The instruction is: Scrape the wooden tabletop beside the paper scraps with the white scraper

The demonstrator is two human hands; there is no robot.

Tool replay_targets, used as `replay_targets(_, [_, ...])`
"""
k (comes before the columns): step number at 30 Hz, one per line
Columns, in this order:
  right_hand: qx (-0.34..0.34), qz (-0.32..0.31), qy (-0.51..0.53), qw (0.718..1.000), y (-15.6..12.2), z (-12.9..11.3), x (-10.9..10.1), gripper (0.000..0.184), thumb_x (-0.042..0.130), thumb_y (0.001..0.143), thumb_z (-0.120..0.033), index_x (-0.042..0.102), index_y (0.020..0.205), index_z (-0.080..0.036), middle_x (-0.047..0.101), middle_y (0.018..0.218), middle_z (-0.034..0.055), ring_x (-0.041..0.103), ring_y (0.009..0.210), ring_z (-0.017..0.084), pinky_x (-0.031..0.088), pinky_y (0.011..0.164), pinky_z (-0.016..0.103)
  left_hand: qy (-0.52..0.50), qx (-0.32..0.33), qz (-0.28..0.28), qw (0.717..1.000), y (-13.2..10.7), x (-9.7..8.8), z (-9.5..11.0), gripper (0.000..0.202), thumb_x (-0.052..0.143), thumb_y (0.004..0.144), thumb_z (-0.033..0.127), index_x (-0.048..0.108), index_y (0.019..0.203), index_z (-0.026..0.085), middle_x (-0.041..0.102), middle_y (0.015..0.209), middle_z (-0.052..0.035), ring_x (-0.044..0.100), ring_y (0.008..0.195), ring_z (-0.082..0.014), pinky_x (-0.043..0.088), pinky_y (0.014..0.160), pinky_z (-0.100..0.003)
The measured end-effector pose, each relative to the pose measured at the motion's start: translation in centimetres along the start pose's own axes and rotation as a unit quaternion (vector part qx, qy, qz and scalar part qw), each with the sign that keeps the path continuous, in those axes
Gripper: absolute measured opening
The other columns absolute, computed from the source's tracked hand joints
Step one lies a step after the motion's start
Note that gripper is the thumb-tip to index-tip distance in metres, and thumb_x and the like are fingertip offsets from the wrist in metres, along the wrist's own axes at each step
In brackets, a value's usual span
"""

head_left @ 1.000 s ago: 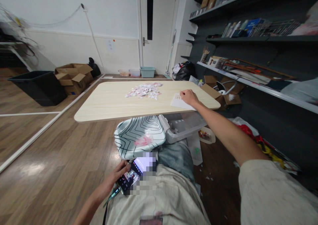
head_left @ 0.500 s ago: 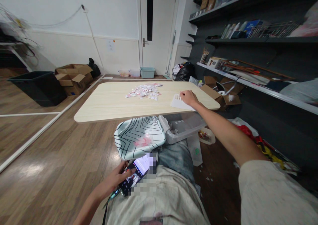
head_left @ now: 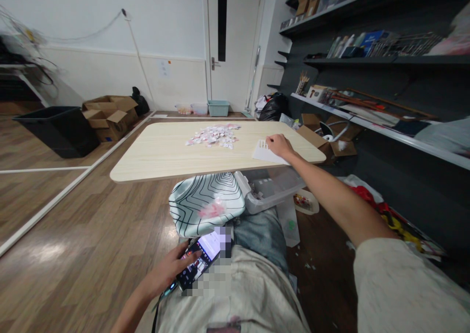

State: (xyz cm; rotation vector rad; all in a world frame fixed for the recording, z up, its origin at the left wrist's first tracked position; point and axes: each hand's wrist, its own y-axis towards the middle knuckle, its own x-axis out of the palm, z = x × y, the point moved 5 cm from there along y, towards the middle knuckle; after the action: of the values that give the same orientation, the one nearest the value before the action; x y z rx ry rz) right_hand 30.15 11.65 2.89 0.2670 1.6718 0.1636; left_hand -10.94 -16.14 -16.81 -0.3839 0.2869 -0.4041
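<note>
My left hand (head_left: pixel 167 273) is low at my lap, closed around a lit phone (head_left: pixel 201 258), with the thumb over the screen. My right arm stretches out to the light wooden table (head_left: pixel 165 154). There my right hand (head_left: pixel 279 144) rests with curled fingers on a white sheet of paper (head_left: pixel 262 152) near the table's right edge. A pile of small pink and white paper pieces (head_left: pixel 213 134) lies in the middle of the table, apart from both hands.
A patterned cushion (head_left: pixel 205 201) and a clear plastic bin (head_left: pixel 270 188) sit under the table's near edge. Dark shelves (head_left: pixel 367 59) full of items line the right wall. Cardboard boxes (head_left: pixel 108 115) and a black bin (head_left: pixel 58 127) stand at the left. A white door (head_left: pixel 231 44) is behind.
My left hand has shifted slightly on the phone, the thumb moving over the screen. My right hand has stayed on the paper.
</note>
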Motion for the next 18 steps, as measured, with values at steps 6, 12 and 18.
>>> replay_targets(6, [-0.002, -0.004, -0.004, 1.0, 0.4, 0.3, 0.4, 0.049, 0.043, 0.114, -0.036, 0.088, 0.12, -0.018, 0.083, 0.126, 0.0182, 0.077, 0.114, 0.027, 0.051, 0.093, 0.027, 0.016, -0.003, 0.0, 1.0, 0.1, -0.1, -0.9, 0.073, 0.075, 0.085, 0.074, 0.077, 0.133, 0.02, 0.08, 0.135, -0.0121, 0.066, 0.132, -0.0421, 0.05, 0.118, -0.049])
replay_targets(12, [-0.002, -0.006, -0.001, 1.0, 0.7, 0.5, 0.7, 0.05, 0.042, 0.114, -0.038, 0.087, 0.123, -0.018, 0.082, 0.128, 0.0189, 0.077, 0.116, 0.028, 0.052, 0.095, 0.028, 0.016, -0.001, 0.002, 1.0, 0.4, -0.2, -1.6, 0.07, 0.075, 0.084, 0.069, 0.076, 0.135, 0.021, 0.081, 0.131, -0.0105, 0.065, 0.134, -0.0422, 0.049, 0.118, -0.048])
replay_targets(18, [0.0, -0.006, -0.003, 1.0, 0.8, 0.6, 0.7, 0.049, 0.043, 0.114, -0.038, 0.087, 0.123, -0.019, 0.083, 0.128, 0.0174, 0.077, 0.116, 0.027, 0.052, 0.095, 0.028, 0.006, -0.006, 0.007, 1.0, 0.0, -0.4, -0.9, 0.08, 0.077, 0.081, 0.075, 0.076, 0.142, 0.023, 0.076, 0.146, -0.0124, 0.06, 0.143, -0.0463, 0.048, 0.122, -0.053])
